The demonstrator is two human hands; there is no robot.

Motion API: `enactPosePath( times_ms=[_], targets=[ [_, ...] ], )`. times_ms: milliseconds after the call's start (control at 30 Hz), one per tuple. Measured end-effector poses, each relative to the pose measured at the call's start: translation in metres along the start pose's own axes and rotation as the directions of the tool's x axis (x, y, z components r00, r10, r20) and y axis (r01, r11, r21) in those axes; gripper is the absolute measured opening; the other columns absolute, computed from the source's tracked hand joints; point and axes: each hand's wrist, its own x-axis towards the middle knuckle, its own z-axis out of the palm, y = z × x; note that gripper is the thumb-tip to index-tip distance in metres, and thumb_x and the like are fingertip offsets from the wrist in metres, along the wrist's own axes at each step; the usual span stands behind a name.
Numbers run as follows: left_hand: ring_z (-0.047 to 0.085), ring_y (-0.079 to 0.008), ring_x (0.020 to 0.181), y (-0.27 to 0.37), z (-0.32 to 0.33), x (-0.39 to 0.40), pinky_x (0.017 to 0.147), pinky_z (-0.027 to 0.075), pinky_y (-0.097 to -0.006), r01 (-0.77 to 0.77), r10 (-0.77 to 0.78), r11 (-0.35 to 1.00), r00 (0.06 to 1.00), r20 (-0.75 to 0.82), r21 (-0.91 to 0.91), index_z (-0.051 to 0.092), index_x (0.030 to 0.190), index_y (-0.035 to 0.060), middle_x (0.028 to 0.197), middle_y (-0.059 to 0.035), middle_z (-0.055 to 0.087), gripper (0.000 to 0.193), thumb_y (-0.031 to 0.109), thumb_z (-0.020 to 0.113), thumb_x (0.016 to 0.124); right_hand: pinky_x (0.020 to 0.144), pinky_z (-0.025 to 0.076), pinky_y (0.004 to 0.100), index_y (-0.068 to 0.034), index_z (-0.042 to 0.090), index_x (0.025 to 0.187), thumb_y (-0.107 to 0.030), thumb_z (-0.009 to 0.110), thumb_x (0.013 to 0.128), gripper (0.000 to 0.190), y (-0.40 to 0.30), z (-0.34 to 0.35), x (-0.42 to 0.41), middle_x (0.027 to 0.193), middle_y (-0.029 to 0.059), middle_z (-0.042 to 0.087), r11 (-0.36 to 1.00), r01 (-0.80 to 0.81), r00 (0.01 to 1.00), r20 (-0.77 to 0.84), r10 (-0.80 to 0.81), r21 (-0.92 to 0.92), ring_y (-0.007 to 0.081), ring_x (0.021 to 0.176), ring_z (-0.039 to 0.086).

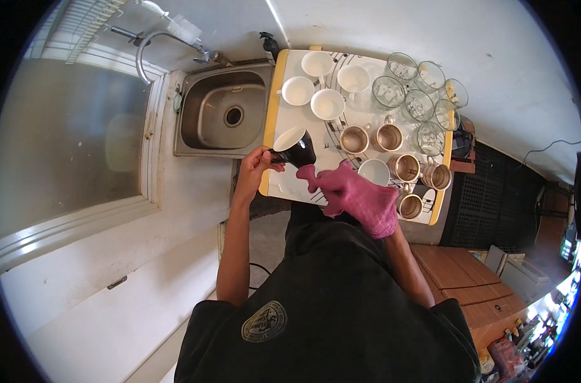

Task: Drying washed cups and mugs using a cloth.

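My left hand [255,168] grips the handle of a black mug [298,149] with a white inside, its mouth tilted up and to the left over the table. A pink cloth glove or mitt covers my right hand [350,191]; its finger-like tip is at the mug's base. What my right fingers do inside it is hidden. White cups [328,104] stand beyond the mug. Several metal mugs [354,139] are to its right, with a whitish bowl or cup [374,172] beside the covered hand. Clear glasses [419,105] stand in a group at the far right.
The white table [290,184] has yellow edges and printed music notes. Left of it is a steel sink [218,110] under a curved tap [139,57]. A dark spray bottle [270,47] stands behind. Brown cardboard boxes [467,273] lie at the right.
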Motion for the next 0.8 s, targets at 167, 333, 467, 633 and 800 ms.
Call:
enactPosePath(
  times_ms=[167,333,467,633,800],
  targets=[
    [0.061,-0.0158,0.076,0.031,-0.003,-0.016,0.068,0.049,-0.0289,-0.079,0.074,0.995,0.995,-0.072,-0.067,0.056,0.099,-0.0008,0.089,-0.0093,0.064,0.035,0.033,0.049,0.097,0.062,0.043,0.0316,-0.007,0.062,0.081,-0.005,0.068,0.062,0.020,-0.012,-0.017,0.039,0.077,0.0080,0.056,0.905,-0.130,0.987,-0.033,0.156,0.404,0.0234,0.069,0.058],
    [0.057,-0.0138,0.066,0.068,0.010,-0.021,0.065,0.046,-0.0261,-0.122,0.116,0.989,0.990,-0.076,-0.082,0.057,0.090,-0.0007,0.078,-0.0078,0.062,0.034,0.033,0.052,0.096,0.056,0.046,0.0298,-0.007,0.060,0.070,-0.003,0.069,0.061,0.014,0.000,0.016,0.047,0.077,0.0088,0.061,0.770,-0.388,0.869,-0.077,0.488,0.507,0.0196,0.069,0.061],
    [0.055,-0.0123,0.064,0.074,0.011,-0.026,0.062,0.045,-0.0253,-0.080,0.082,0.996,0.995,0.049,-0.040,0.057,0.089,-0.0011,0.074,-0.0073,0.060,0.032,0.029,0.051,0.097,0.066,0.051,0.0263,0.000,0.058,0.106,-0.017,0.058,0.083,0.028,-0.025,0.008,0.079,0.102,0.0113,0.064,0.365,-0.374,0.741,0.039,0.670,0.853,0.0161,0.083,0.063],
    [0.054,-0.0121,0.060,0.085,0.030,-0.027,0.057,0.044,-0.0254,-0.037,0.042,0.998,0.994,0.099,-0.057,0.056,0.086,-0.0009,0.069,-0.0074,0.058,0.034,0.029,0.048,0.098,0.076,0.050,0.0322,0.004,0.061,0.105,-0.022,0.045,0.088,0.035,-0.038,0.000,0.088,0.097,0.0138,0.065,0.216,-0.325,0.681,0.070,0.729,0.921,0.0226,0.085,0.064],
    [0.053,-0.0098,0.057,0.103,0.047,-0.032,0.054,0.043,-0.0244,-0.081,0.081,0.992,0.997,0.002,0.092,0.055,0.083,-0.0012,0.068,-0.0065,0.059,0.032,0.026,0.050,0.097,0.071,0.048,0.0347,0.002,0.065,0.094,-0.003,0.057,0.069,0.027,-0.045,-0.004,0.099,0.093,0.0136,0.063,0.812,-0.309,0.758,-0.387,0.525,0.496,0.0269,0.078,0.061]
  ],
)
